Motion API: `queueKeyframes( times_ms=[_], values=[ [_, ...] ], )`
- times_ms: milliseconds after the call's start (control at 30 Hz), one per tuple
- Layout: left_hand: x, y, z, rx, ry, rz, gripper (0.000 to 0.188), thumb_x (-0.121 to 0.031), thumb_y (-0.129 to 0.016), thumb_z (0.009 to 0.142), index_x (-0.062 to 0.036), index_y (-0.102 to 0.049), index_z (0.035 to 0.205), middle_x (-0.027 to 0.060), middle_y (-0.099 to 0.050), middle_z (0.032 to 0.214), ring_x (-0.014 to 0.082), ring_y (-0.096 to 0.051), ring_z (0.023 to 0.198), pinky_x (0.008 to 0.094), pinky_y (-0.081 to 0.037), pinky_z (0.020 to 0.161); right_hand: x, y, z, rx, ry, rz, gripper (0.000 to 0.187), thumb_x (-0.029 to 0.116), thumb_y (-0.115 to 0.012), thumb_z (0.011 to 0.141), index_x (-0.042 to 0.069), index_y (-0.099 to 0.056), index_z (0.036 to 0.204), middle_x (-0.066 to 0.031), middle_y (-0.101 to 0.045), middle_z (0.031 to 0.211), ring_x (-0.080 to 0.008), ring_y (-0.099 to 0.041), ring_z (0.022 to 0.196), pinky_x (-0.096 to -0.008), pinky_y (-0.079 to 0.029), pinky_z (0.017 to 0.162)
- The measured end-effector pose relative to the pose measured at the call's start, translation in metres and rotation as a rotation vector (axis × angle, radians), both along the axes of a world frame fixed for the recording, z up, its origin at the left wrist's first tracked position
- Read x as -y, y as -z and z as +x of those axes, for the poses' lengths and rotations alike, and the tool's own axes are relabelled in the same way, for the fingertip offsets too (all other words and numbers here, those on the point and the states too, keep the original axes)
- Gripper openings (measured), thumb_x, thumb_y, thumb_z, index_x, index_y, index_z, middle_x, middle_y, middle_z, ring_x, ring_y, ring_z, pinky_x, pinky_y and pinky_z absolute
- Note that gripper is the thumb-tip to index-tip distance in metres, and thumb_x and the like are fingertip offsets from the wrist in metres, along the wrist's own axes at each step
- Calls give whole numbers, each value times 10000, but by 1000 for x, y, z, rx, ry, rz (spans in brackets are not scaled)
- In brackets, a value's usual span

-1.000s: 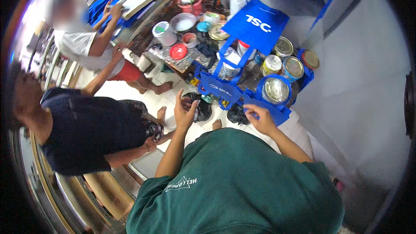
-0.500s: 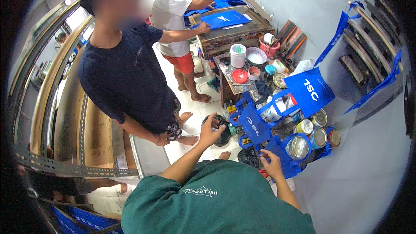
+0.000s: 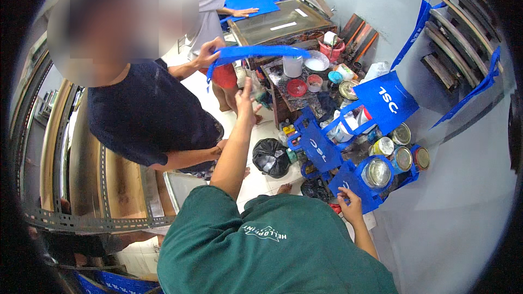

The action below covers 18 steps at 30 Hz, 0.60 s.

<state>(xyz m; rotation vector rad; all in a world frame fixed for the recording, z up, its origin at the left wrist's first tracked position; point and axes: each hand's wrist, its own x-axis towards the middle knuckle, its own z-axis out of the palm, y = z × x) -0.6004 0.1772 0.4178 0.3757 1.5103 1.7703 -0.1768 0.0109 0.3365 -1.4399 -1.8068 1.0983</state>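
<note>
My left hand (image 3: pixel 248 102) is raised in the middle, fingers stretched and nothing in them. Just above it a blue fabric bag (image 3: pixel 261 51), seen nearly edge-on, is held by the hand (image 3: pixel 211 53) of a person in a dark shirt. A gap seems to lie between the bag and my fingers. Lower right, my right hand (image 3: pixel 350 204) has its fingers loosely bent and apart, beside a printed blue bag (image 3: pixel 357 188); whether it touches that bag is unclear. Another printed blue bag (image 3: pixel 321 149) hangs a little farther off.
Paint cans (image 3: pixel 402 159) and tubs crowd the bench (image 3: pixel 278 79) ahead. A larger blue bag (image 3: pixel 388 102) drapes over them. Black trash bag (image 3: pixel 271 158) on the floor. Wooden racks (image 3: pixel 122 169) stand left; a grey wall (image 3: pixel 463 196) rises right. Another person works at a frame (image 3: pixel 283 22).
My left hand has moved up and forward. The person in the dark shirt has brought a blue bag across toward it. The frame beyond has lost the blue piece that lay on it.
</note>
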Motion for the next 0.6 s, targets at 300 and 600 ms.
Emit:
queueKeyframes(
  times_ms=[300,600],
  values=[
    [37,-18,-12,-443,-369,532,301,-307,-427,956,-26,-528,925,29,-544,821,124,-531,692,259,-467,649,9,-9,10,-64,82,11,295,85,-595,802,62,-598,1096,-95,-649,923,-177,-628,831,-297,-497,717],
    [55,-63,146,61,-150,488,397,-353,-445,942,31,-541,905,95,-593,853,194,-593,718,323,-522,661,-43,-102,-88,-386,-321,21,513,331,-517,897,24,-413,1294,-185,-498,1252,-261,-501,1137,-357,-367,970]
  ],
)
